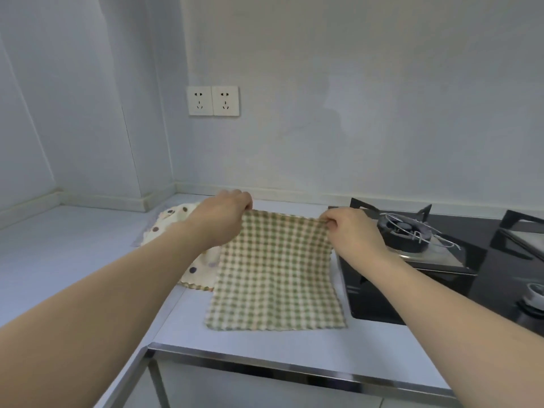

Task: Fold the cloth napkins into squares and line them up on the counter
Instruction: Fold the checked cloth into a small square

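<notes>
We found the green checked napkin spread open on the white counter, between the polka-dot napkin on its left and the black gas hob on its right. Its near edge lay flat on the counter; its far edge was lifted slightly. The left hand pinched the far left corner and the right hand pinched the far right corner, each with fingers curled onto the cloth. The far edge ran taut between them.

We judged the step in hand to be the first fold, far edge brought over to near edge. No fold was yet made in this napkin, and the polka-dot napkin lay unfolded and partly under the left forearm, so the task stood at an early stage.

To do the fold well, we advised the following:

- Keep both corners at equal height and equal tension, so the far edge stays straight.
- Bring the corners down onto the matching near corners, checking the scalloped edges meet.
- Use the check pattern as a guide; its lines should run parallel after folding.
- Press the crease flat before releasing.

We noted the cloth's right edge close to the hob and recommended keeping it off the burner.
</notes>
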{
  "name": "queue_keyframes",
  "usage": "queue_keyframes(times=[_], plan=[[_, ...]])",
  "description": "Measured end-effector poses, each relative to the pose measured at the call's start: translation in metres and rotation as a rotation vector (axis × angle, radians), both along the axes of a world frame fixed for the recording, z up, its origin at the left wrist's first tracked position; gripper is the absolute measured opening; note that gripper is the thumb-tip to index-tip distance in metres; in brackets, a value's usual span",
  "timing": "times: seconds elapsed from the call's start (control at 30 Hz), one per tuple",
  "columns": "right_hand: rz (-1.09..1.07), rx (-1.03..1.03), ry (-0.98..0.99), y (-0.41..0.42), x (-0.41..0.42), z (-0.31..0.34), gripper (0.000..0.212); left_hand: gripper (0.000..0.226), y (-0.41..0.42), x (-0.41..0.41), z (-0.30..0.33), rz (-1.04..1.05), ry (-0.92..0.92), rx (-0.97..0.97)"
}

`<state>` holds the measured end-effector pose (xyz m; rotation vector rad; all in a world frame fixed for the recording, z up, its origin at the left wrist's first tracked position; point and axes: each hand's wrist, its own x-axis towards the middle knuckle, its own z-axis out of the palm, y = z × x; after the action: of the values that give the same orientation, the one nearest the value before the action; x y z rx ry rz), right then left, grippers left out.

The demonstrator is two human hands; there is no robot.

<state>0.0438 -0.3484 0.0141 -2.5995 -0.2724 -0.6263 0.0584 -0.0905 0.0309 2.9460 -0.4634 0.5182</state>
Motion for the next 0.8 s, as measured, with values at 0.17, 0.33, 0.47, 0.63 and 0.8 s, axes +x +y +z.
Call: queue_keyframes(times=[0.17,0.33,0.47,0.63,0.8], plan=[[0.101,-0.038,0.041,-0.009,-0.047,-0.036,0.032,0.020,0.003,-0.050,-0.037,-0.194,-0.143,0.027],[0.134,-0.156,0.096,-0.015,-0.089,-0.086,0.030,0.029,0.010,-0.101,-0.106,-0.262,0.017,-0.103],[0.095,-0.098,0.074,-0.014,-0.096,-0.103,0.027,0.018,0.014,-0.107,-0.125,-0.228,0.001,-0.230],[0.093,-0.103,0.068,-0.011,-0.093,-0.102,0.022,0.010,0.016,-0.104,-0.123,-0.279,0.022,-0.292],[0.117,-0.142,0.157,-0.010,-0.092,-0.102,0.047,0.010,0.019,-0.103,-0.122,-0.380,0.034,-0.202]])
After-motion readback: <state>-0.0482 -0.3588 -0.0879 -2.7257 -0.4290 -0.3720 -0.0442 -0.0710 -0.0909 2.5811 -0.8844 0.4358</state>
